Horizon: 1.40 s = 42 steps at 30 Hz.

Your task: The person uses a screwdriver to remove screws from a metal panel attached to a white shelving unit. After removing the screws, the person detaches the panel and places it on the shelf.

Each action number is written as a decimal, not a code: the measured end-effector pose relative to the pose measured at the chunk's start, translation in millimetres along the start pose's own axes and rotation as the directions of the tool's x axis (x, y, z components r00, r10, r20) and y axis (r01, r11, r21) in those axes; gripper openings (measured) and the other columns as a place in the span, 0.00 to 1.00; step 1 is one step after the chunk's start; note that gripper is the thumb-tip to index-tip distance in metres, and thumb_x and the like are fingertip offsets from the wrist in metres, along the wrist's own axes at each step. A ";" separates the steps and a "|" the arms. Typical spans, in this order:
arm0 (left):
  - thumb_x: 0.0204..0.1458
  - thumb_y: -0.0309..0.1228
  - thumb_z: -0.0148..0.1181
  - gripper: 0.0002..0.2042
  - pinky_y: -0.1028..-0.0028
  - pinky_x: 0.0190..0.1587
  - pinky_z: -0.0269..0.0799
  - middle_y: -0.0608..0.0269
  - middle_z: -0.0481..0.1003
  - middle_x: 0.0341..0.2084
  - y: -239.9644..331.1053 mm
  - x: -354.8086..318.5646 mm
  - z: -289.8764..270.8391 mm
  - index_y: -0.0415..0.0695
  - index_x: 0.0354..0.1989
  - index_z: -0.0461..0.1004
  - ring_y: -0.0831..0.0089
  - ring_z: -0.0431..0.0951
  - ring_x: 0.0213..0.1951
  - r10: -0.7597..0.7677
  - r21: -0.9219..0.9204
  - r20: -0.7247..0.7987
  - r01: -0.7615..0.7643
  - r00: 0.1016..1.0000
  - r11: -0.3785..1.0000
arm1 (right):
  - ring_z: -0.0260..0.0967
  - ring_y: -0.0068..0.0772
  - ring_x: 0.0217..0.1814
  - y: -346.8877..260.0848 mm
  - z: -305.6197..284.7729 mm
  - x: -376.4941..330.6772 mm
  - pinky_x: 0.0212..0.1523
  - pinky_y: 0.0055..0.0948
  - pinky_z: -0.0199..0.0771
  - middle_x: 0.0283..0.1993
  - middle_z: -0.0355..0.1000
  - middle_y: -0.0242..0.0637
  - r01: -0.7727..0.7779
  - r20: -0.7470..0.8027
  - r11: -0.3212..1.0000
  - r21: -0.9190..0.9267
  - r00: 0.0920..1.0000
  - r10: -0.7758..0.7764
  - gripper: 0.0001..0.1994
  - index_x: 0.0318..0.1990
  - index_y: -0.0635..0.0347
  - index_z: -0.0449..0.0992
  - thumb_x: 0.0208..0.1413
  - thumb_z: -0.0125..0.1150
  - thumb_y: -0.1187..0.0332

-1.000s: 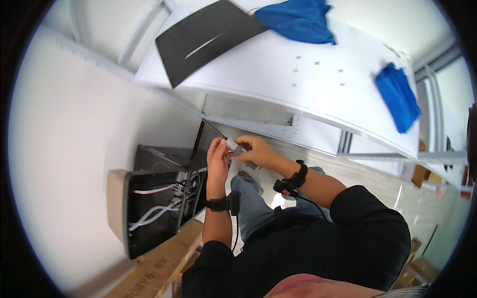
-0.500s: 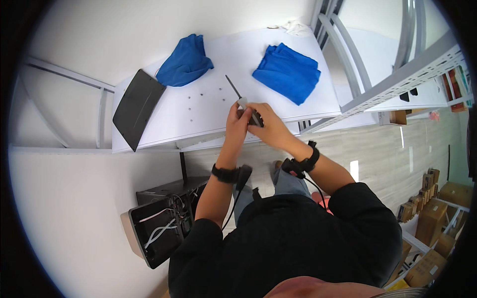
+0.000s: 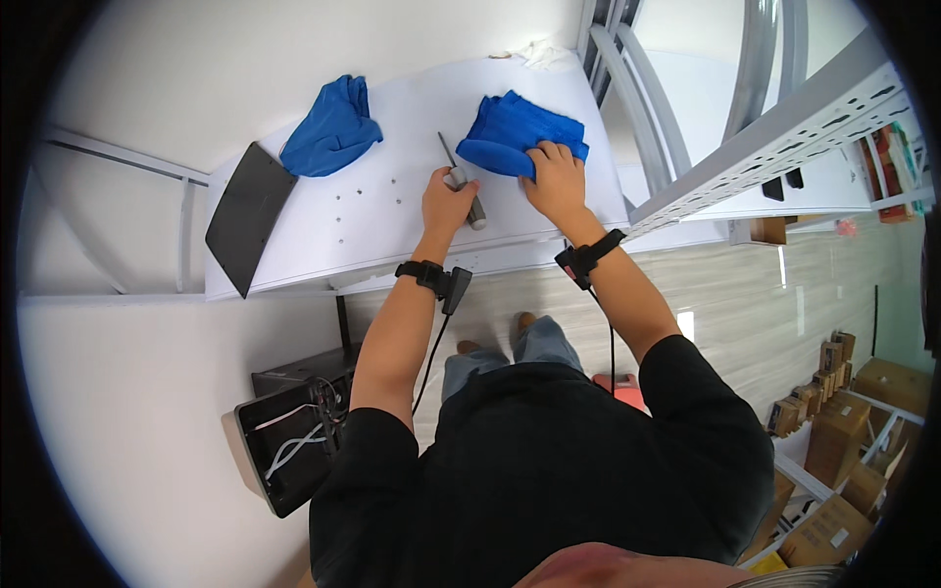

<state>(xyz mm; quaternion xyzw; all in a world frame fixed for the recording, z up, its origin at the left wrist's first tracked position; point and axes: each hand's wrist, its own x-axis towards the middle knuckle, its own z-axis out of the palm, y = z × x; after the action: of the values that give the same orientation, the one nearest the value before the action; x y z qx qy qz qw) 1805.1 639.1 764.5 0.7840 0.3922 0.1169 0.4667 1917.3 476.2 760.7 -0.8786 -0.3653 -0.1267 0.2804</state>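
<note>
My left hand (image 3: 446,208) is closed round a screwdriver (image 3: 475,214) with a grey handle. Its long thin shaft points away from me over the white table. To the right, my right hand (image 3: 559,186) has its fingers curled over the near edge of a folded blue cloth (image 3: 529,125), and that edge is lifted and bent. The fingertips are partly hidden in the cloth. Several small screws (image 3: 359,192) lie on the table left of my left hand.
Another blue cloth (image 3: 331,129) lies bunched at the far left, beside a dark flat panel (image 3: 251,220). A white cloth (image 3: 542,55) sits at the back. Below left stands an opened black case (image 3: 294,441) with wires. Grey metal framing (image 3: 765,127) rises on the right; cardboard boxes (image 3: 838,436) stand lower right.
My right hand has left the screwdriver and moved right onto the folded blue cloth, whose near edge is now bent up. My left hand still holds the screwdriver. The whole view has shifted slightly.
</note>
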 end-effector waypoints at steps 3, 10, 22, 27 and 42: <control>0.41 0.45 0.65 0.33 0.68 0.40 0.73 0.47 0.74 0.39 12.7 -0.1 6.0 0.39 0.54 0.64 0.60 0.77 0.41 0.003 0.205 0.003 -0.003 1.000 0.979 | 0.70 0.46 0.41 17.5 -1.4 8.2 0.39 0.40 0.69 0.36 0.73 0.43 -0.075 -0.043 0.994 0.082 0.996 0.079 0.14 0.36 0.59 0.77 0.39 0.67 0.64; 0.43 0.46 0.65 0.34 0.72 0.35 0.72 0.56 0.74 0.33 -14.4 6.5 9.3 0.37 0.55 0.64 0.69 0.74 0.31 0.130 0.132 -0.013 -0.127 0.991 0.983 | 0.72 0.32 0.30 20.0 -70.2 17.8 0.34 0.28 0.71 0.32 0.75 0.41 -0.515 0.347 0.355 0.780 0.828 0.440 0.15 0.39 0.69 0.75 0.50 0.62 0.64; 0.51 0.38 0.59 0.35 0.70 0.55 0.63 0.52 0.63 0.55 41.9 -81.6 -95.5 0.41 0.64 0.51 0.65 0.66 0.54 0.309 -0.775 0.087 -0.131 0.947 0.618 | 0.68 0.25 0.42 -115.7 -119.7 8.1 0.44 0.25 0.69 0.40 0.72 0.36 -0.291 0.370 0.359 0.887 0.912 -0.175 0.16 0.47 0.66 0.70 0.53 0.60 0.70; 0.49 0.36 0.63 0.38 0.65 0.60 0.58 0.53 0.62 0.56 -28.1 -132.9 -152.5 0.40 0.65 0.47 0.63 0.63 0.58 0.243 -0.905 0.045 -0.063 0.969 0.420 | 0.67 0.33 0.50 -183.2 -71.1 -16.7 0.49 0.33 0.67 0.48 0.68 0.43 -0.447 0.500 0.230 0.864 0.712 -0.494 0.24 0.57 0.64 0.61 0.52 0.58 0.72; 0.48 0.35 0.65 0.32 0.66 0.56 0.63 0.54 0.65 0.53 -149.1 -315.7 -271.9 0.39 0.58 0.56 0.66 0.66 0.54 -0.167 -0.751 -0.537 -0.379 0.827 0.540 | 0.50 0.49 0.67 -393.2 37.7 -157.5 0.61 0.45 0.57 0.67 0.44 0.53 -0.501 0.330 0.143 0.853 0.308 -0.892 0.61 0.69 0.53 0.29 0.37 0.72 0.47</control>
<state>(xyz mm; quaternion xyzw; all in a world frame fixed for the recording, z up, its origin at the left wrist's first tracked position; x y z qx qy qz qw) 1370.4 622.9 845.5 0.4201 0.3535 0.5382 0.6395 1527.3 634.8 820.2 -0.2747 -0.5901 0.5992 0.4662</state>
